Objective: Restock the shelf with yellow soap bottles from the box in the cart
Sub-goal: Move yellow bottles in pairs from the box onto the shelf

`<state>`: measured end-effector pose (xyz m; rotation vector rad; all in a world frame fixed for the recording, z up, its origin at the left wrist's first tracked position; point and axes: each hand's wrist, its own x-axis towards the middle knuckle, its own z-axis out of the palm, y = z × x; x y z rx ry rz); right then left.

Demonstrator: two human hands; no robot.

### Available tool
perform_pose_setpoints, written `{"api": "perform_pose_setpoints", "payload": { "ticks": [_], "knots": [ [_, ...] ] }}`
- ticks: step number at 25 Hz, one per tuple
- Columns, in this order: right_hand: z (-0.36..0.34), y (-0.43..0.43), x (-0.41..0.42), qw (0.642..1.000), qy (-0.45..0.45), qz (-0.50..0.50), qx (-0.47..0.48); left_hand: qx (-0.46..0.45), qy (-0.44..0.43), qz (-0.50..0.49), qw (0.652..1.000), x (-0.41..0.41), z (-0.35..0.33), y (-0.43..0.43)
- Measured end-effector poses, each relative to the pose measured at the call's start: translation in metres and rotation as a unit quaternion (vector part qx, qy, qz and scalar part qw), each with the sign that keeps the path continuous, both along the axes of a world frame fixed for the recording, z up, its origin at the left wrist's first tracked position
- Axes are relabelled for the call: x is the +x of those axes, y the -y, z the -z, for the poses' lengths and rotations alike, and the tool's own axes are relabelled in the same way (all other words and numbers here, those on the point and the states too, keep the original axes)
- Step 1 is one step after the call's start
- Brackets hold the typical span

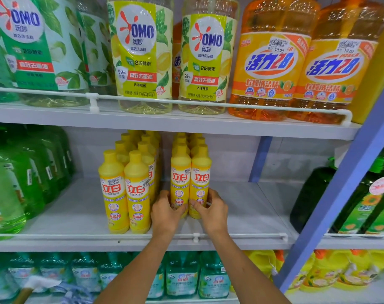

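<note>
Left hand (165,213), right hand (214,210), held bottles (180,172), rail (99,236)

"OMO" marks the green-label bottle (22,40) and the lemon-label bottles (142,51) (these also say "99%"). The orange bottles (272,64) read "活力28", with "10.00" on a price sticker (279,46). The yellow soap bottles (180,178) read "立白".

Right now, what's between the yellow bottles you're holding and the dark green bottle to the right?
Head view: only bare shelf, apart from the right hand on the yellow bottles; a blue post stands behind.
</note>
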<state>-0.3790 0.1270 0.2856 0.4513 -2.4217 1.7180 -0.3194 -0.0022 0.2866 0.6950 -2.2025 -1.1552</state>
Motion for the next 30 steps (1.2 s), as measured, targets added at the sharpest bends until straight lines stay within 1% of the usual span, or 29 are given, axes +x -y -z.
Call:
{"api": "perform_pose_setpoints", "payload": {
  "ticks": [15, 21, 24, 28, 29, 30],
  "knots": [
    [0.006, 0.003, -0.002, 1.000, -0.011, 0.012, 0.008, -0.016, -0.004, -0.014, 1.000, -0.002, 0.005, 0.000],
    [0.006, 0.003, -0.003, 1.000, -0.013, 0.010, 0.012, -0.004, -0.007, -0.008, 1.000, -0.004, 0.008, 0.001],
    [0.007, 0.002, -0.002, 1.000, -0.011, 0.005, 0.015, 0.013, 0.002, -0.002, 1.000, -0.004, 0.007, 0.001],
    [-0.004, -0.004, 0.001, 0.999, 0.004, -0.019, 0.048, 0.099, 0.016, 0.047, 0.994, -0.001, -0.001, 0.012],
    [-0.008, -0.007, 0.001, 0.998, 0.012, -0.030, 0.061, 0.114, 0.017, 0.051, 0.992, 0.001, -0.002, 0.014],
    [-0.012, -0.010, 0.000, 0.996, 0.016, -0.037, 0.082, 0.110, 0.028, 0.049, 0.992, 0.006, -0.006, 0.012]
  ]
}}
